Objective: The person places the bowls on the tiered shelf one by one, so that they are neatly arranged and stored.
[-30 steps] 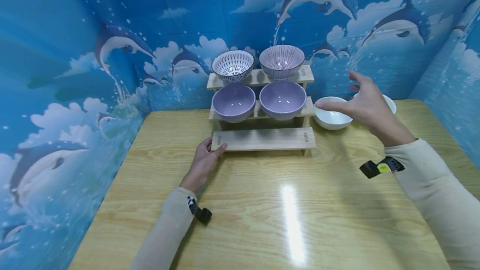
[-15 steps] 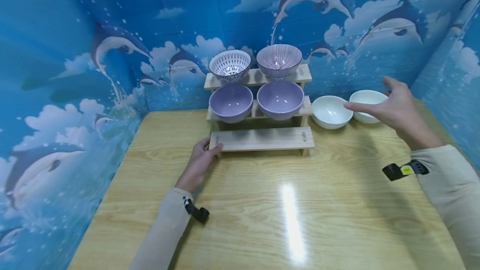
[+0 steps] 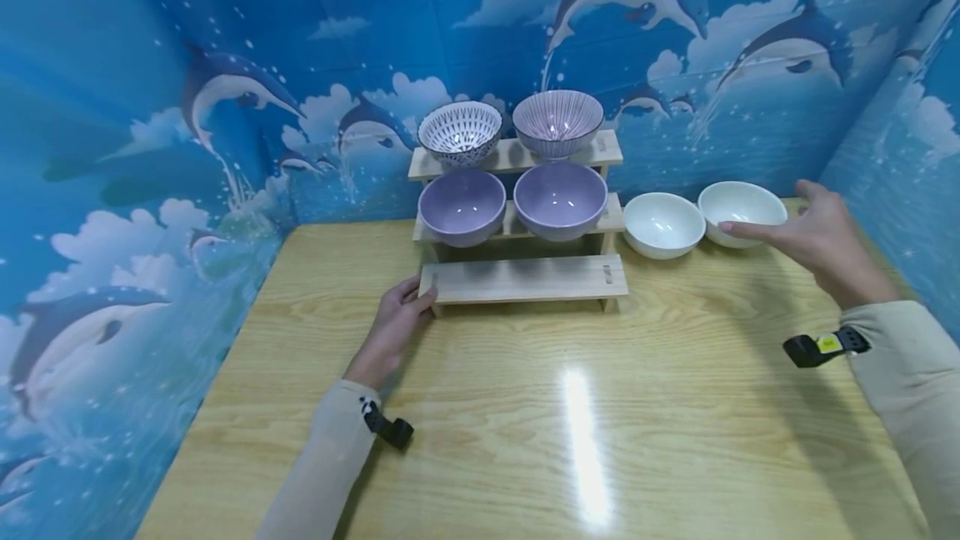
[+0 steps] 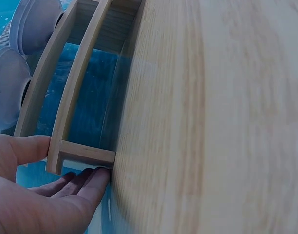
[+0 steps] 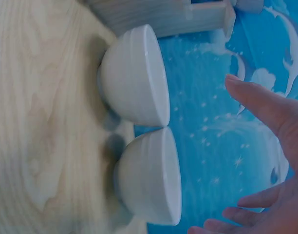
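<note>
Rack of grained wood, left hand pinching it, 2 rounded white bowls, right hand spread nearby

Clearance: you have open air between your right fingers and the outer white bowl; access from above is free. The inner white bowl stands just beside it, leaving little side room. Wooden rack blocks further left, blue backdrop behind. Your left fingers occupy the rack's left end. Desk in front offers you open passage.
</note>
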Available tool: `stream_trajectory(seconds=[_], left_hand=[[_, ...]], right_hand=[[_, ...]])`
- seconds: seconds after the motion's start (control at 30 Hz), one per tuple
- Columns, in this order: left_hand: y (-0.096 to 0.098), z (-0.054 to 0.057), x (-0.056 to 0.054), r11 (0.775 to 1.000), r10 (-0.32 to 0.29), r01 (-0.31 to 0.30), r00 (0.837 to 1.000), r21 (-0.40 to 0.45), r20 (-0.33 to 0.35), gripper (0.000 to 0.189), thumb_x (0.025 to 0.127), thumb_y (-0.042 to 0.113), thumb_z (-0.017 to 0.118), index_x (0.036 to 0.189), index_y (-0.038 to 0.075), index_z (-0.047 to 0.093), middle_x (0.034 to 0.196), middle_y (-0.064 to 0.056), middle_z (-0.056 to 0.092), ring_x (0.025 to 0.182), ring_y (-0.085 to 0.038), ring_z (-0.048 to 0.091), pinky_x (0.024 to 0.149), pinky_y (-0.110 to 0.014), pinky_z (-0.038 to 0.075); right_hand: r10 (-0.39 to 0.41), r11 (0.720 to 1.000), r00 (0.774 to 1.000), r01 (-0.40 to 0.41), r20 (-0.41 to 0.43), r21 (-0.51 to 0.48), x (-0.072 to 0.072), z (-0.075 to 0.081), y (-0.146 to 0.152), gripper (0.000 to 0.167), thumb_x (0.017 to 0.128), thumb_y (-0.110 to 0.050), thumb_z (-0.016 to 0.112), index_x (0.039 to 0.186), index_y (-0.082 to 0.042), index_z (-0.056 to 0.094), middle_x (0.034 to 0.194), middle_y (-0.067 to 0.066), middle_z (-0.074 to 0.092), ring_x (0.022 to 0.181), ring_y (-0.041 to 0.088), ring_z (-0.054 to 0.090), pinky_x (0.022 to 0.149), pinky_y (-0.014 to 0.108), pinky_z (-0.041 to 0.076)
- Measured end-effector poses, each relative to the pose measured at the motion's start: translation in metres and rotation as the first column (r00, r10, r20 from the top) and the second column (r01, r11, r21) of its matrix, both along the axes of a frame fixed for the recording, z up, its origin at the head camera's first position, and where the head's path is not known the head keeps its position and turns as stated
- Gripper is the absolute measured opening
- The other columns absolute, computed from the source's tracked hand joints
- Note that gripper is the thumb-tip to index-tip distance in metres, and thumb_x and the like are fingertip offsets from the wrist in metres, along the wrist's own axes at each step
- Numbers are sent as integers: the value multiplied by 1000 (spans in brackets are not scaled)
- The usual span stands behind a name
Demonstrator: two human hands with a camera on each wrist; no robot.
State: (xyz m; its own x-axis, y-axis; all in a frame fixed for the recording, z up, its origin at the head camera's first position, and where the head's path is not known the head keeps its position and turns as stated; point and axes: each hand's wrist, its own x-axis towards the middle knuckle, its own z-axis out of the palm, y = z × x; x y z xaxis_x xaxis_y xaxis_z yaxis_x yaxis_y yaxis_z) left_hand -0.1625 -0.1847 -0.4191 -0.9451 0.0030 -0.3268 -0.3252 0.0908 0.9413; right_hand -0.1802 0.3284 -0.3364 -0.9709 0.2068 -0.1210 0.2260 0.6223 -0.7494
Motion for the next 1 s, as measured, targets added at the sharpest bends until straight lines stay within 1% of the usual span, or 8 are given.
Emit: stream_trajectory(seconds=[0.27, 0.43, 0.6, 0.63, 0.7, 0.83, 0.87, 1.0], left_hand=[[-2, 0, 2, 1000, 9, -8, 1000, -21, 30, 70, 103, 30, 62, 157, 3, 28, 156, -17, 41, 136, -28, 49, 110, -34, 45], [-3, 1, 1, 1000, 8, -7, 1000, -23, 29, 70, 103, 29, 62, 158, 3, 28, 155, -17, 41, 136, -27, 50, 108, -33, 47], [-3, 1, 0, 1000, 19, -18, 999, -23, 40, 70, 103, 28, 62, 158, 2, 27, 156, -17, 41, 135, -27, 51, 107, -32, 48], [-3, 1, 0, 1000, 18, -17, 999, -25, 38, 69, 103, 27, 62, 158, 2, 27, 156, -17, 41, 135, -27, 51, 106, -32, 48], [-3, 1, 0, 1000, 12, -12, 999, -22, 29, 70, 103, 27, 62, 158, 2, 27, 156, -18, 41, 135, -28, 51, 107, -32, 48], [-2, 0, 0, 1000, -7, 7, 1000, -17, 9, 69, 104, 27, 60, 157, 0, 26, 155, -20, 41, 135, -29, 51, 107, -33, 48], [-2, 0, 0, 1000, -10, 10, 1000, -16, 8, 70, 104, 26, 60, 158, -1, 25, 156, -20, 40, 136, -30, 50, 108, -34, 47], [-2, 0, 0, 1000, -4, 5, 1000, -26, 18, 70, 104, 27, 60, 158, 0, 24, 156, -19, 39, 136, -29, 50, 108, -33, 47]], right_hand=[[7, 1000, 999, -7, -32, 4, -6, -19, 12, 130, 81, -50, 84, 157, 7, -6, 163, 33, -4, 146, 57, 11, 106, 76, 28], [16, 999, 998, -18, -62, -29, -11, -31, 17, 126, 82, -41, 85, 155, 11, -4, 164, 30, -8, 147, 56, 6, 110, 73, 24], [16, 998, 999, -19, -52, -53, -15, -40, 20, 123, 84, -42, 83, 156, 12, -1, 160, 39, 7, 142, 59, 20, 107, 73, 31], [21, 998, 999, -24, -49, -56, -16, -41, 20, 121, 84, -42, 83, 156, 12, 1, 158, 40, 12, 139, 58, 26, 103, 71, 36], [31, 998, 998, -34, -57, -58, -19, -45, 20, 116, 85, -41, 82, 157, 12, 7, 153, 42, 24, 131, 54, 36, 94, 57, 48], [34, 998, 997, -38, -70, -50, -24, -50, 19, 110, 85, -42, 82, 156, 11, 16, 147, 39, 35, 122, 45, 43, 77, 30, 48], [30, 998, 997, -34, -76, -50, -25, -51, 19, 110, 85, -43, 82, 156, 10, 17, 146, 38, 36, 121, 44, 44, 75, 27, 47], [14, 998, 996, -19, -84, -54, -30, -56, 16, 111, 82, -45, 83, 156, 10, 20, 145, 37, 38, 122, 45, 44, 78, 32, 47]])
